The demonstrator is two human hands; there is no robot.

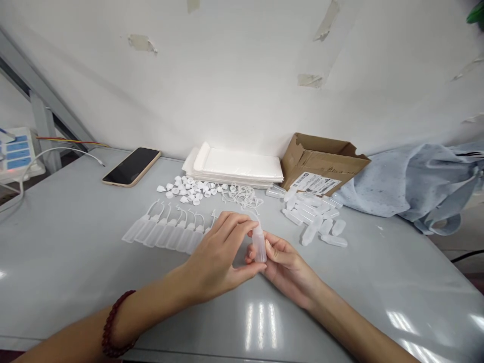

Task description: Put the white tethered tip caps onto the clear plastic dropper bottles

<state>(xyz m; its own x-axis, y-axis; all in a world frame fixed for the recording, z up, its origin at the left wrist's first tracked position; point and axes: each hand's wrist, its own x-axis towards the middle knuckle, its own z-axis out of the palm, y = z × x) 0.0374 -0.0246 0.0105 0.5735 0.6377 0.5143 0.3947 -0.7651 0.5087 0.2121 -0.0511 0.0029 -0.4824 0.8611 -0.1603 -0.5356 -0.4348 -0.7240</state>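
Above our glossy grey table (189,333), left-hand fingers (242,228) spanned and right hand (291,269) pinched a translucent plastic bottle (259,247), probably light, squeezable, best gripped mid-body.

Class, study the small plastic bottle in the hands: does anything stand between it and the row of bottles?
Yes, the left hand, which partly covers the right end of the row of bottles. Nothing visible separates the small plastic bottle from the right hand, gripping it.
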